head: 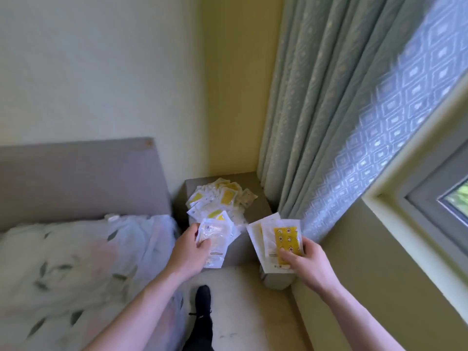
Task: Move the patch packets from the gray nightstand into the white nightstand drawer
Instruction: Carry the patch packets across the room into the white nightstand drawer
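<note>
Both hands gripping white-and-yellow plastic patch packets: left hand (190, 245) 1 bunch (215, 239), right hand (307, 262) another (278, 239); slippery, fanned packets could slide out.

Bare forearms, no sleeves; black shoe (203, 298), dark trouser leg (200, 333).

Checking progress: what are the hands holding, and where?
Left hand grips patch packets at their left edge; right hand pinches another bunch at its bottom corner.
</note>
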Tool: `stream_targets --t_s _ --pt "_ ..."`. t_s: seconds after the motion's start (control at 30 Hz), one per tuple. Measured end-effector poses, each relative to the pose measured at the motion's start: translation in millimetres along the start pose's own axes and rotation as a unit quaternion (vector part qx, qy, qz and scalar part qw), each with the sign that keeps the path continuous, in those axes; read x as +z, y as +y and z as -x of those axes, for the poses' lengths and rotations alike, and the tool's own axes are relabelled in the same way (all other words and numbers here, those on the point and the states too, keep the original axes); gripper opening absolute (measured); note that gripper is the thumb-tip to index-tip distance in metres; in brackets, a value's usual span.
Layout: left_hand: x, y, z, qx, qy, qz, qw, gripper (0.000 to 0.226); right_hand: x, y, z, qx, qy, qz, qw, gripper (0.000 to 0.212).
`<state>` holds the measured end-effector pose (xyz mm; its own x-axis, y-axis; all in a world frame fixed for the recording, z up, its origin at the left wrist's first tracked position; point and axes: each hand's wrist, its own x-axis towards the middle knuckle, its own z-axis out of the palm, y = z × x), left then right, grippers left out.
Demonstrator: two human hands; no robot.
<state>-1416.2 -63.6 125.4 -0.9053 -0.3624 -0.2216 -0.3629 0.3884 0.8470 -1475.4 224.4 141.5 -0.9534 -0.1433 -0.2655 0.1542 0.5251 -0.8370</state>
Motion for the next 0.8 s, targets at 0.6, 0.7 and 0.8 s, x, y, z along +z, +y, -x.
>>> stream_targets --t_s 0.6,0.7,0.8 --pt "-115 -125 378 -0.112 0.250 0.053 0.960 0.015 122 -53 251 -0.176 -0.237 0.087 0.951 0.002" --pt "-118 -133 445 -0.135 0.275 0.059 0.950 0.016 132 -45 301 -0.181 -0.257 0.075 0.946 0.005" --pt "-123 -134 512 -0.143 0.305 0.045 0.941 0.013 135 -40 349 -0.196 -0.275 0.057 0.940 0.005"
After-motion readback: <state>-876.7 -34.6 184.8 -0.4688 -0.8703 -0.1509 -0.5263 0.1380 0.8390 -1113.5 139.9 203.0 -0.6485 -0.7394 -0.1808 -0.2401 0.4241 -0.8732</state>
